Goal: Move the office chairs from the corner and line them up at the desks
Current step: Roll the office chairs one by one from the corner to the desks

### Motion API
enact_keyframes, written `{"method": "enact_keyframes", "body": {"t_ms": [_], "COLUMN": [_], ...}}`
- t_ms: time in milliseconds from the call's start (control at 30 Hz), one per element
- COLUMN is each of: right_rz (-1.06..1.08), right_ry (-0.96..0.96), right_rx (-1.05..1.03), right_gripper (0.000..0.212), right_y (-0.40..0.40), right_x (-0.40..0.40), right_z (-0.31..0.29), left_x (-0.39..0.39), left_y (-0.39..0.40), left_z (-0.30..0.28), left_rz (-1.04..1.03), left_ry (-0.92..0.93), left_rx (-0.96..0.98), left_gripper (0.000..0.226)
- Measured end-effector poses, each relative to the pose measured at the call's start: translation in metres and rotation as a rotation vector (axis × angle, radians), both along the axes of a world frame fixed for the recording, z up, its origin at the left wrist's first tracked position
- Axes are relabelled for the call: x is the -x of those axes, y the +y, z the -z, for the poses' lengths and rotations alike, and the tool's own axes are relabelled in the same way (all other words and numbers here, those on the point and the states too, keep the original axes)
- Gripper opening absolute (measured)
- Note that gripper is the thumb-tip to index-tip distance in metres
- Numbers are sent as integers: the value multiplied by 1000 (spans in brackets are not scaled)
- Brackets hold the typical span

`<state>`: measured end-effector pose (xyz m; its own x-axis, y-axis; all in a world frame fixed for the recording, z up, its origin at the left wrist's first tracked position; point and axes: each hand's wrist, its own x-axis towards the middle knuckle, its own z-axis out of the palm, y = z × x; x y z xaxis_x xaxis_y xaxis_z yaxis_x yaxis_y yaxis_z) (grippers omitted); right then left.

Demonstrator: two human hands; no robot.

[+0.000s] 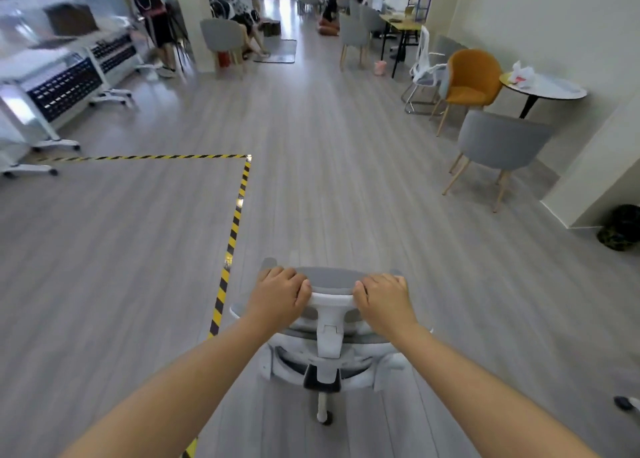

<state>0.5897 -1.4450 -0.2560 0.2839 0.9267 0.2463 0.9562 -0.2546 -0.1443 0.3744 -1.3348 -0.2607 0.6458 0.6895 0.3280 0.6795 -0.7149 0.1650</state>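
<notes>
Both hands are on it: my left hand (280, 293) and right hand (382, 300) curl over the top edge of the headrest of this white-framed, grey-mesh office chair (329, 339), gripping it at either end. The chair stands on the grey plank floor (346, 166), just beside the yellow-and-black hazard tape (239, 211). I judge this one mid-journey, not yet at any counter. White-legged counters (59, 86) stand well apart, far left.

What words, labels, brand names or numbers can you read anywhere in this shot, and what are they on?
None can be read.
The office chair that both hands grip shows no brand or label.
Dark panels on the white rolling racks: any marks too blurred to read.
Yellow-black floor tape: stripes only, no text.
</notes>
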Motion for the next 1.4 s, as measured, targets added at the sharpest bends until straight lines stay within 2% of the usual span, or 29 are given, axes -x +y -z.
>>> {"method": "enact_keyframes", "body": {"t_ms": [100, 267, 567, 733, 933, 1133, 1333, 1400], "right_rz": [-43, -141, -323, -420, -595, -761, -830, -840], "right_ry": [12, 48, 67, 80, 114, 59, 92, 124], "right_rx": [37, 17, 58, 67, 80, 123, 76, 71], "right_gripper": [59, 46, 42, 44, 42, 35, 34, 40], "right_y": [43, 107, 242, 332, 446, 562, 667, 703], "right_x": [32, 92, 181, 226, 287, 353, 423, 450], "right_z": [-6, -11, -18, -16, -18, -15, -7, -7], "left_x": [35, 102, 202, 250, 314, 383, 449, 476], "left_y": [37, 89, 184, 244, 327, 410, 498, 532], "left_z": [-3, -3, 0, -2, -2, 0, 5, 3], "left_rz": [-50, -100, -288, -392, -546, -657, -727, -744], "left_ry": [28, 36, -14, -63, -27, -30, -62, -73], "left_rx": [1, 7, 4, -37, -61, -63, -97, -97], "left_gripper": [43, 46, 46, 43, 40, 40, 37, 37]}}
